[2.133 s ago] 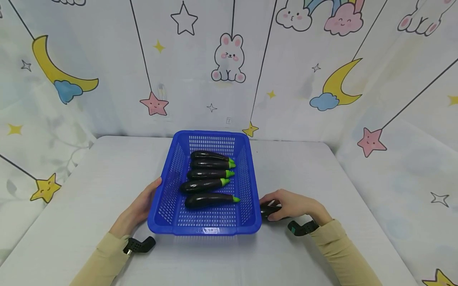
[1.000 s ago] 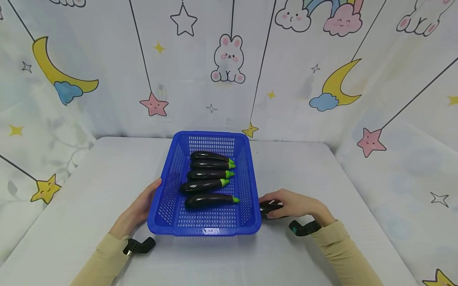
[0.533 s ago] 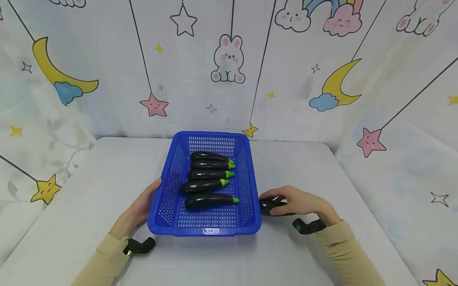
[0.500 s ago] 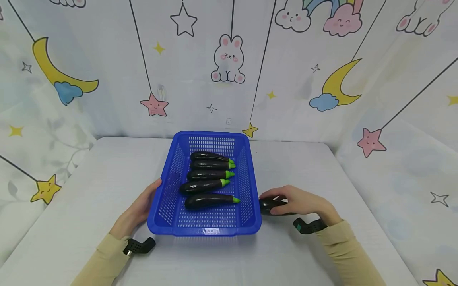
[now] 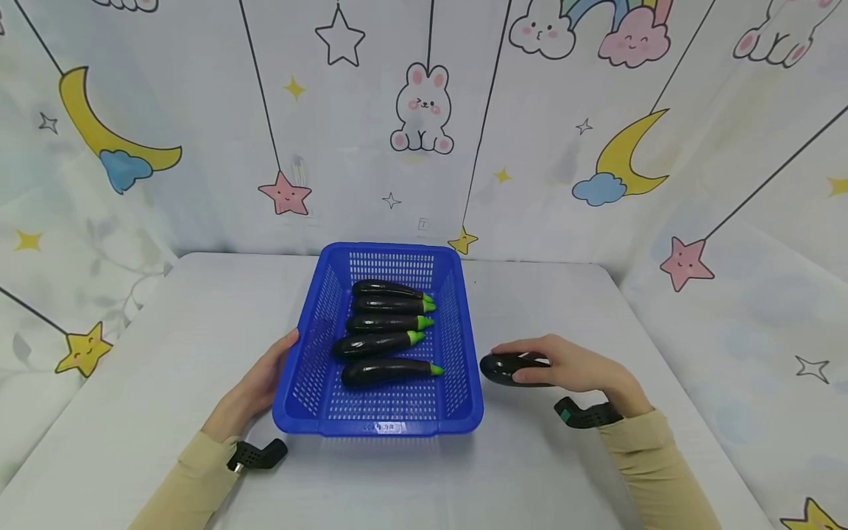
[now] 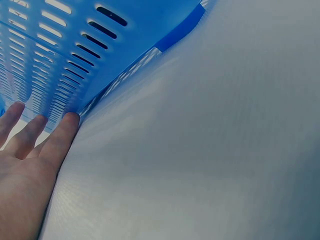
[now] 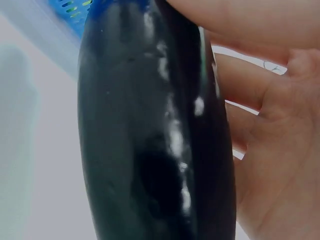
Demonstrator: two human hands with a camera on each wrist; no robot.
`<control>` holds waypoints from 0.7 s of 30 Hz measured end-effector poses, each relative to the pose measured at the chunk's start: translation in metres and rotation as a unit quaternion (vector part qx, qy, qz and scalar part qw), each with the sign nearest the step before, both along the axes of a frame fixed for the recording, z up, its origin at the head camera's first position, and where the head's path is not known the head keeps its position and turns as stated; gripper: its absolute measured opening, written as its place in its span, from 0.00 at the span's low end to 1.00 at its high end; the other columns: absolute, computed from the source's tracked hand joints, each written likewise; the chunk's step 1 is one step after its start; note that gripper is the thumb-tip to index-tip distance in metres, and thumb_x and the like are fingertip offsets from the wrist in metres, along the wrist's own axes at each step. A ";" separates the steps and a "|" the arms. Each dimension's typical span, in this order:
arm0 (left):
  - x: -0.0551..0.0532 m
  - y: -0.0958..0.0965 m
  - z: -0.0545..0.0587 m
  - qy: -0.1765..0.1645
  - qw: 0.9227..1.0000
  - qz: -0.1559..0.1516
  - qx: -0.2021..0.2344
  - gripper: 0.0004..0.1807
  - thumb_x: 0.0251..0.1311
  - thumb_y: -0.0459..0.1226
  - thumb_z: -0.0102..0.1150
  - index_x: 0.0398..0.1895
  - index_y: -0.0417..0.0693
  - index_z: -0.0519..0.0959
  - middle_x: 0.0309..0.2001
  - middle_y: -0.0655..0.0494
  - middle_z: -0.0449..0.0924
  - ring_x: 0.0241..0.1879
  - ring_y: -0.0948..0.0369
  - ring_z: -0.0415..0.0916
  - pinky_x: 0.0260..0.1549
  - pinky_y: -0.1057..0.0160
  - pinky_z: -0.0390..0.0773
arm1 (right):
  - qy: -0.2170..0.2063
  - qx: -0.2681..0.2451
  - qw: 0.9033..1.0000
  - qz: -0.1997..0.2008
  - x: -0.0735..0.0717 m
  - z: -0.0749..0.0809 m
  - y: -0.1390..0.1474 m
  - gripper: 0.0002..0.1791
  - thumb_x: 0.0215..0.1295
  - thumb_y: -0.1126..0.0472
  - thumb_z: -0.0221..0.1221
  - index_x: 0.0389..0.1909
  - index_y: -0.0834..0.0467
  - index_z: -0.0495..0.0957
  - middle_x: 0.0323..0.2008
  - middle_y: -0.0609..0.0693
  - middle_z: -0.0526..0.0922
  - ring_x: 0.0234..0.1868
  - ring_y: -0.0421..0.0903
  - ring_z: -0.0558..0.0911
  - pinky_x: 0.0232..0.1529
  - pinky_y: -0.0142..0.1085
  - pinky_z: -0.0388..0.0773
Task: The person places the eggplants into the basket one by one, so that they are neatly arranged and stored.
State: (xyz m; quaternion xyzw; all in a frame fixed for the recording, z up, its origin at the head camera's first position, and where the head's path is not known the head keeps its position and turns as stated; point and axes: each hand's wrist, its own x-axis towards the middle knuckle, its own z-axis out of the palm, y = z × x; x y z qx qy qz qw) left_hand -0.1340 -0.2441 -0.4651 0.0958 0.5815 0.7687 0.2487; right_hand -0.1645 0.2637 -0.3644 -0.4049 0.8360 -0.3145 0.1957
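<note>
In the head view my right hand grips a dark, glossy eggplant just right of the blue basket. Thumb and fingers lie around its sides, and the hand covers its far end. Up close, the right wrist view shows the eggplant's shiny skin with the fingers curled along one side. My left hand rests against the basket's left side, its fingers fairly straight on the slotted wall. Several eggplants with green stems lie crosswise in the basket, stems to the right.
The basket stands on a white-covered table, near the middle. Behind it and at the sides hangs a pale cloth printed with stars, moons and rabbits. Each wrist wears a black camera mount.
My right hand has moved right and slightly away from me with the eggplant, which now shows a rounded end beside the basket wall. My left hand and the basket have stayed in place.
</note>
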 end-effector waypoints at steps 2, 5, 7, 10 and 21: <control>0.000 0.001 0.000 -0.001 1.000 0.000 0.000 0.43 0.75 0.59 0.26 0.79 0.42 0.30 0.61 0.53 0.69 0.57 0.57 0.76 0.53 0.52 0.79 | 0.005 -0.003 1.000 -0.001 0.000 0.001 0.002 0.23 0.74 0.59 0.57 0.67 0.58 0.72 0.59 0.54 0.81 0.53 0.46 0.82 0.54 0.39 0.79; 0.000 0.001 0.000 -0.001 1.000 -0.001 0.005 0.43 0.75 0.59 0.27 0.79 0.42 0.30 0.61 0.53 0.69 0.56 0.57 0.76 0.53 0.52 0.79 | 0.008 -0.007 1.000 -0.004 0.001 0.004 0.003 0.23 0.74 0.59 0.57 0.67 0.58 0.72 0.59 0.55 0.81 0.52 0.47 0.82 0.52 0.37 0.79; 0.000 0.002 0.000 0.002 1.000 -0.004 0.010 0.43 0.75 0.58 0.27 0.79 0.42 0.30 0.60 0.53 0.70 0.56 0.57 0.76 0.53 0.52 0.79 | 0.009 -0.010 1.000 -0.008 0.002 0.006 0.005 0.23 0.74 0.60 0.57 0.67 0.58 0.72 0.59 0.55 0.81 0.51 0.46 0.81 0.51 0.36 0.79; 0.000 0.001 0.000 0.007 1.000 -0.007 0.022 0.40 0.76 0.57 0.26 0.79 0.42 0.35 0.59 0.53 0.73 0.55 0.57 0.77 0.52 0.53 0.80 | 0.014 -0.013 1.000 -0.012 0.002 0.008 0.005 0.23 0.74 0.60 0.58 0.67 0.57 0.72 0.58 0.55 0.81 0.49 0.45 0.81 0.50 0.35 0.79; 0.000 -0.002 -0.001 0.016 1.000 -0.010 0.010 0.39 0.77 0.56 0.25 0.79 0.45 0.31 0.63 0.53 0.67 0.58 0.57 0.76 0.54 0.51 0.79 | 0.031 -0.029 0.998 -0.039 0.006 0.022 0.004 0.24 0.72 0.60 0.59 0.68 0.54 0.72 0.57 0.51 0.82 0.49 0.45 0.82 0.50 0.35 0.79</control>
